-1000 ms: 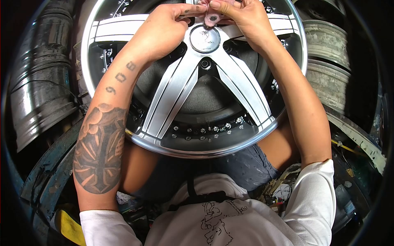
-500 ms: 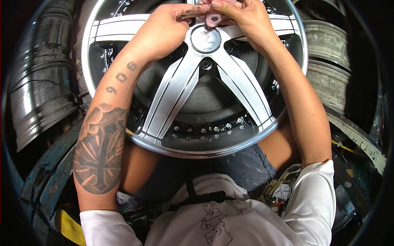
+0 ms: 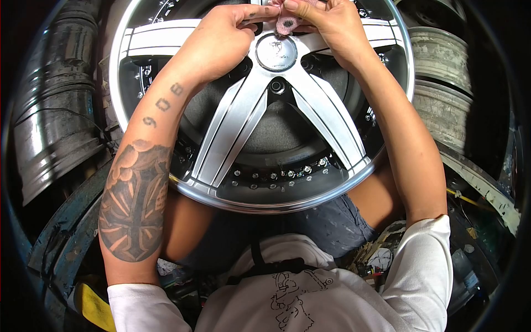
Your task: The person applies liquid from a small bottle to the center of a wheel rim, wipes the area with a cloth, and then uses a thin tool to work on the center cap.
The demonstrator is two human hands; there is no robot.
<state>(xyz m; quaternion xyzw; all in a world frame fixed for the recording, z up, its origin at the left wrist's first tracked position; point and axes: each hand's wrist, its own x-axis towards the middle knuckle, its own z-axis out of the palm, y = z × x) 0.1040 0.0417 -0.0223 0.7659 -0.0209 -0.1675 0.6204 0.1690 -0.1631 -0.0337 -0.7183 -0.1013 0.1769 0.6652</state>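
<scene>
A silver alloy wheel rim (image 3: 243,130) with dark inner parts and a polished lip rests over the person's lap, face up. Near its top, my right hand (image 3: 332,19) is closed on a pink cloth (image 3: 286,24) with a dark spot, pinched under the thumb. My left hand (image 3: 229,33) is closed too, its index finger stretched to the cloth and the other fingers curled; its thumb is hidden. Just below the cloth lies the round centre cap (image 3: 276,52), with a printed emblem. The cloth's upper part is cut off by the frame edge.
Dark metal wheels (image 3: 58,127) are stacked at the left, and dull grey wheels (image 3: 442,108) at the right. A yellow object (image 3: 94,307) lies low on the left. Assorted clutter (image 3: 381,257) sits beside the right thigh.
The pink cloth has shifted very slightly to the left and up above the cap. Both hands keep nearly the same place and hold.
</scene>
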